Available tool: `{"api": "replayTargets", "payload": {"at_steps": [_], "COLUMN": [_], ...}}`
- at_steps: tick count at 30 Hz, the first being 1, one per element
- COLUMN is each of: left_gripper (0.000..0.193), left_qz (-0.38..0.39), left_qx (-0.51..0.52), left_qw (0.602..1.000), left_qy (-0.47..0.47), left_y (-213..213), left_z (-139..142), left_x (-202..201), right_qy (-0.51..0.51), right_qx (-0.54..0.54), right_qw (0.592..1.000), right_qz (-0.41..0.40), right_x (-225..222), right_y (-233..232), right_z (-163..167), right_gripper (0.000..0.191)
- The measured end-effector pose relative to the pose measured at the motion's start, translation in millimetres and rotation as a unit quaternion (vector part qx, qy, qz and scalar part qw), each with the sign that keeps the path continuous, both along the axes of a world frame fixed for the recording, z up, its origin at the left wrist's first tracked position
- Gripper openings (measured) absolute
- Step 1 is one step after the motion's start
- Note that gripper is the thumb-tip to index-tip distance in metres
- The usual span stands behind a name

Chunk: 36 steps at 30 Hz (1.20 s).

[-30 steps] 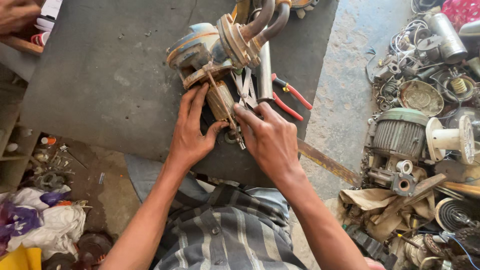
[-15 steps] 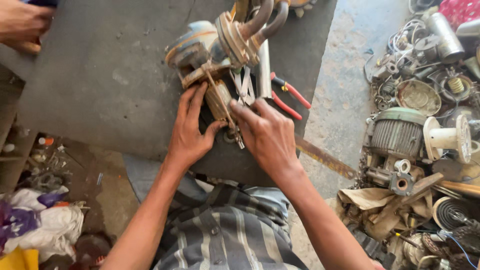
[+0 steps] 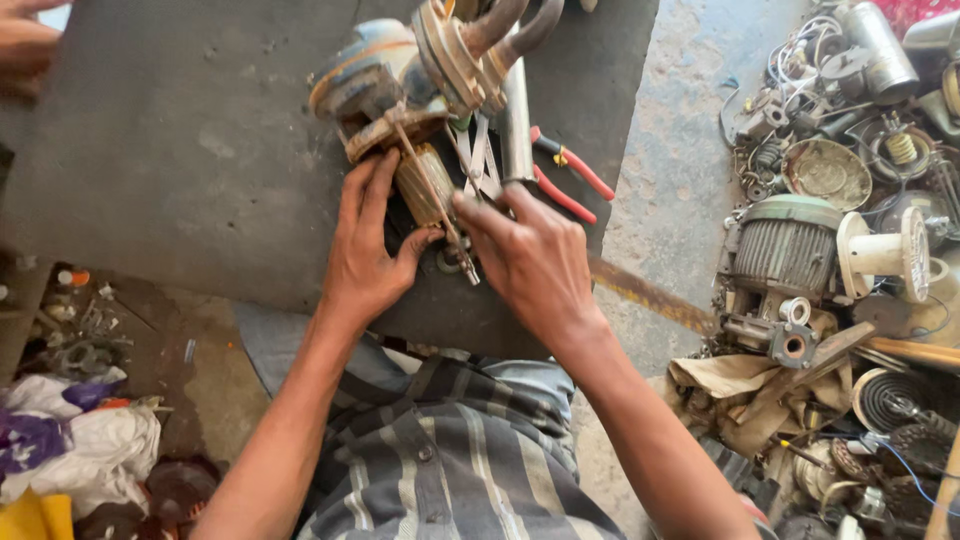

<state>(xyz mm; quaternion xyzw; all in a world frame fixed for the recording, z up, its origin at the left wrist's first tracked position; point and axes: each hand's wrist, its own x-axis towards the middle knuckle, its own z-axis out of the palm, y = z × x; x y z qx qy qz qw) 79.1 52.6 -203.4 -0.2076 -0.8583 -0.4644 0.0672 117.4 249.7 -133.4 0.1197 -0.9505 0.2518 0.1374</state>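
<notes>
The left hand (image 3: 368, 262) wraps its thumb and fingers around the brownish wound rotor (image 3: 425, 185), fingers stretched up its left flank and thumb pressed against its lower right. The right hand (image 3: 532, 262) comes in from four o'clock of the rotor, fingers bunched together at the lower end of the thin shaft (image 3: 452, 235) that runs down out of the rotor; whether they actually pinch the shaft cannot be told, since the fingertips hide the contact. The rotor lies tilted, its top end still tucked into the rusty motor housing (image 3: 372, 85) at eleven o'clock of the grip, so the work sits directly between the two hands, on the dark grey worktop (image 3: 180, 160).

At one o'clock of the hands a steel tube (image 3: 516, 120) stands just beside the rotor, with flat metal tools between them, and red-handled pliers (image 3: 565, 175) lie at two o'clock, close to the right hand's knuckles. Curved pipes (image 3: 510, 25) and a flanged disc crowd the housing at twelve o'clock. At three o'clock, well apart on the concrete floor, sits a green ribbed motor (image 3: 790, 250) amid a scrap heap. Another person's hand (image 3: 25, 45) shows at ten o'clock, by the far corner.
</notes>
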Motion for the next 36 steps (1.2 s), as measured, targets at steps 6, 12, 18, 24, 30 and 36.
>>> {"api": "replayTargets", "payload": {"at_steps": [6,12,18,24,30,36], "left_gripper": [0.090,0.088,0.089,0.088,0.091,0.089], "left_qz": [-0.001,-0.008,0.003,-0.011,-0.002,0.002], "left_qx": [-0.003,0.013,-0.005,0.015,0.006,-0.002], "left_qw": [1.000,1.000,1.000,1.000,1.000,1.000], "left_qy": [0.010,-0.004,0.016,0.012,-0.006,0.002], "left_y": [-0.2,-1.2,-1.3,-1.6,-1.0,-1.2], "left_z": [-0.8,-3.1,-3.2,-2.1,-2.7,-4.4], "left_x": [1.6,1.8,0.3,-0.3,-1.2,0.5], "right_qy": [-0.002,0.035,0.027,0.037,0.005,0.011], "right_qx": [-0.017,-0.002,0.058,0.056,0.014,-0.003], "right_qw": [1.000,0.999,0.997,0.996,0.999,0.997], "right_qz": [-0.012,-0.009,0.042,0.054,0.046,0.077], "right_x": [2.2,1.0,-4.4,-5.2,-2.7,0.1], "right_y": [-3.2,-3.2,4.0,1.5,-0.1,6.5], "right_z": [-4.1,-8.9,-11.9,-13.1,-10.8,-7.3], "right_gripper": [0.030,0.032,0.043,0.040,0.039,0.037]}}
